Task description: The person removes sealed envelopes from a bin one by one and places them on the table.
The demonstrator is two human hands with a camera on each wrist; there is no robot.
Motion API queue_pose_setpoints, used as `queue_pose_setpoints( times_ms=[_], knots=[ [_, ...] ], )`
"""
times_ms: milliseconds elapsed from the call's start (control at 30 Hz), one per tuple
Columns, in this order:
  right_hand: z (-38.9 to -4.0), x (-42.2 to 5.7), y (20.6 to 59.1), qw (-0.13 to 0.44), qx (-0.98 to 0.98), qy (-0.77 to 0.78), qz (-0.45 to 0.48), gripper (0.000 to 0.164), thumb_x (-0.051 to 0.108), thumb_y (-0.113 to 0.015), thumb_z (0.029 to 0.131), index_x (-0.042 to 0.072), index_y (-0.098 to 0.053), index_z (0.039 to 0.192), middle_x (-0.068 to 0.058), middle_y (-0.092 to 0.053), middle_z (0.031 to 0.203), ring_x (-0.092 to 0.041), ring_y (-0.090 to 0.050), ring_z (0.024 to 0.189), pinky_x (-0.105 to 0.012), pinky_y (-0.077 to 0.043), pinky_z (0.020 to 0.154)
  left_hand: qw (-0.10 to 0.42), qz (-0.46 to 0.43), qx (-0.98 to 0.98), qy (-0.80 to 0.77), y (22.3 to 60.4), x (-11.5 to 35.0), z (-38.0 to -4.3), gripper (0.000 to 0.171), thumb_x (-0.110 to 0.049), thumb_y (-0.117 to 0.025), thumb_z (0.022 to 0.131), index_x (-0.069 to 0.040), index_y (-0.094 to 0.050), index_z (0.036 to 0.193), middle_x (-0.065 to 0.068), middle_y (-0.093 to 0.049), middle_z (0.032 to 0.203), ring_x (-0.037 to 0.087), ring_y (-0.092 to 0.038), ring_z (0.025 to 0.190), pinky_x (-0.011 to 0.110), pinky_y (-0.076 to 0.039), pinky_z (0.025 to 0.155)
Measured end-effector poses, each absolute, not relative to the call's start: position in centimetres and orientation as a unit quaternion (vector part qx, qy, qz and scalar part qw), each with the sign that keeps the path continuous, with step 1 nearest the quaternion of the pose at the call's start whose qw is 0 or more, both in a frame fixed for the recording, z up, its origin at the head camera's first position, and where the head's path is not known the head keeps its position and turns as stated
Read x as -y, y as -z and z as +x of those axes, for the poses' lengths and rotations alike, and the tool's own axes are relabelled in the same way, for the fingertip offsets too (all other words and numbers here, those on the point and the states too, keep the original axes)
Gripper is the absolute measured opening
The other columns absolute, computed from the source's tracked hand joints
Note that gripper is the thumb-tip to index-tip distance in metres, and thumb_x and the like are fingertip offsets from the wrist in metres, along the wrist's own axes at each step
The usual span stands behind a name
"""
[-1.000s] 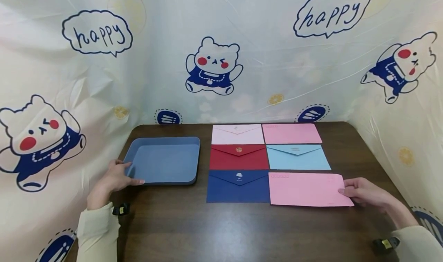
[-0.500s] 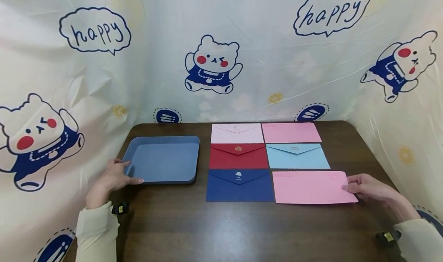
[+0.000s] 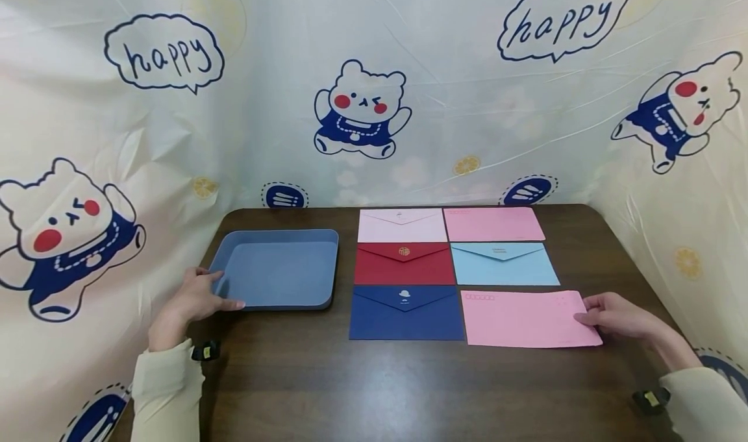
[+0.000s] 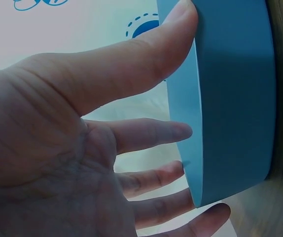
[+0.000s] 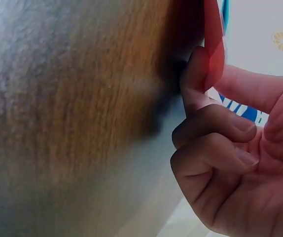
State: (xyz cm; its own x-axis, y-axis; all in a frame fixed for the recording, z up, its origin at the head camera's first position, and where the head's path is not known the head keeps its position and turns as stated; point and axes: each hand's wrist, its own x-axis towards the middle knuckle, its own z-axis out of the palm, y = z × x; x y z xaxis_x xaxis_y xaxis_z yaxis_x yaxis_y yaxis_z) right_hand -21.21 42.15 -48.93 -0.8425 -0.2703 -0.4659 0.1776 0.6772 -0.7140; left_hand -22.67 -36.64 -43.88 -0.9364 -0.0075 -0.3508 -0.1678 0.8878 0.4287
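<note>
In the head view, my right hand [image 3: 619, 313] pinches the right end of a pink envelope [image 3: 526, 320] between thumb and fingers. The right wrist view shows the envelope's corner [image 5: 214, 54] between thumb and index finger, the other fingers curled below. This envelope lies to the right of a navy blue envelope [image 3: 406, 325] with a white hat print. My left hand [image 3: 195, 296] touches the near left corner of a blue rectangular tray [image 3: 280, 304]. In the left wrist view its fingers spread out nearly straight, and the thumb rests at the tray's rim [image 4: 230, 98].
Behind lie a red envelope [image 3: 403, 274], a light blue one [image 3: 505, 273], a pale pink one [image 3: 402, 234] and a second pink one [image 3: 493, 224]. They form two neat columns on the dark wooden table [image 3: 327, 390]. A printed curtain [image 3: 444, 91] surrounds the table's back and sides.
My right hand has slid the front pink envelope a little to the right, baring more of the navy envelope's right side. The left hand and tray have stayed put.
</note>
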Motion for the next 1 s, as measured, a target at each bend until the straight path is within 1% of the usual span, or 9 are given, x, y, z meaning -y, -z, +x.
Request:
queue_pose_setpoints(
  times_ms=[200,267,367,567,733,867,1000],
  knots=[
    [-21.1,-41.5,48.8,0.257,-0.89,0.377,0.005,0.024,0.024,-0.067,0.103,0.003,-0.064,0.093,-0.001,-0.047,0.064,-0.015,-0.046,0.058,-0.026,-0.037,0.054,0.174,-0.046,-0.956,-0.234,44.1,36.8,-22.8,0.11,-0.042,-0.087,0.086,0.022,-0.027,0.152,0.05,-0.011,0.142,0.063,-0.026,0.129,0.073,-0.035,0.104],
    [-21.1,-41.3,48.9,0.244,-0.898,0.367,0.016,0.025,0.026,-0.068,0.103,0.003,-0.065,0.095,0.0,-0.047,0.063,-0.015,-0.045,0.057,-0.027,-0.036,0.054,0.172,-0.046,-0.956,-0.234,44.1,36.8,-22.8,0.109,-0.04,-0.087,0.087,0.022,-0.026,0.152,0.05,-0.011,0.143,0.063,-0.025,0.129,0.073,-0.035,0.105],
    [-21.1,-41.1,49.0,0.219,-0.912,0.347,0.024,0.027,0.027,-0.071,0.101,0.001,-0.066,0.096,0.0,-0.047,0.062,-0.017,-0.046,0.059,-0.028,-0.036,0.055,0.172,-0.044,-0.956,-0.233,44.2,36.8,-22.8,0.109,-0.041,-0.087,0.087,0.022,-0.027,0.152,0.05,-0.011,0.142,0.062,-0.025,0.128,0.072,-0.035,0.104],
    [-21.0,-40.5,49.3,0.172,-0.935,0.307,0.042,0.037,0.03,-0.078,0.095,-0.004,-0.066,0.096,-0.002,-0.054,0.065,-0.021,-0.051,0.067,-0.032,-0.04,0.06,0.172,-0.045,-0.956,-0.234,44.0,36.8,-22.7,0.111,-0.042,-0.088,0.085,0.022,-0.027,0.152,0.05,-0.012,0.142,0.063,-0.025,0.129,0.073,-0.036,0.104],
    [-20.7,-39.9,49.1,0.165,-0.941,0.288,0.06,0.038,0.03,-0.081,0.092,-0.005,-0.065,0.094,-0.004,-0.058,0.071,-0.023,-0.054,0.071,-0.036,-0.043,0.063,0.171,-0.046,-0.956,-0.232,44.0,36.8,-22.7,0.112,-0.043,-0.089,0.084,0.022,-0.027,0.152,0.049,-0.013,0.141,0.062,-0.026,0.128,0.072,-0.037,0.103],
    [-20.7,-39.8,49.1,0.163,-0.943,0.284,0.066,0.041,0.03,-0.082,0.09,-0.006,-0.063,0.096,-0.006,-0.06,0.075,-0.024,-0.055,0.073,-0.037,-0.046,0.064,0.17,-0.046,-0.957,-0.231,44.1,36.8,-22.7,0.113,-0.044,-0.089,0.083,0.022,-0.028,0.152,0.049,-0.014,0.141,0.062,-0.026,0.128,0.072,-0.037,0.103],
    [-20.7,-40.0,49.1,0.164,-0.945,0.274,0.074,0.052,0.036,-0.083,0.09,-0.01,-0.061,0.102,-0.012,-0.062,0.083,-0.029,-0.058,0.079,-0.042,-0.05,0.067,0.17,-0.047,-0.957,-0.231,44.2,36.9,-22.7,0.114,-0.044,-0.09,0.083,0.022,-0.028,0.152,0.049,-0.013,0.141,0.062,-0.027,0.127,0.072,-0.037,0.103]
  ],
)
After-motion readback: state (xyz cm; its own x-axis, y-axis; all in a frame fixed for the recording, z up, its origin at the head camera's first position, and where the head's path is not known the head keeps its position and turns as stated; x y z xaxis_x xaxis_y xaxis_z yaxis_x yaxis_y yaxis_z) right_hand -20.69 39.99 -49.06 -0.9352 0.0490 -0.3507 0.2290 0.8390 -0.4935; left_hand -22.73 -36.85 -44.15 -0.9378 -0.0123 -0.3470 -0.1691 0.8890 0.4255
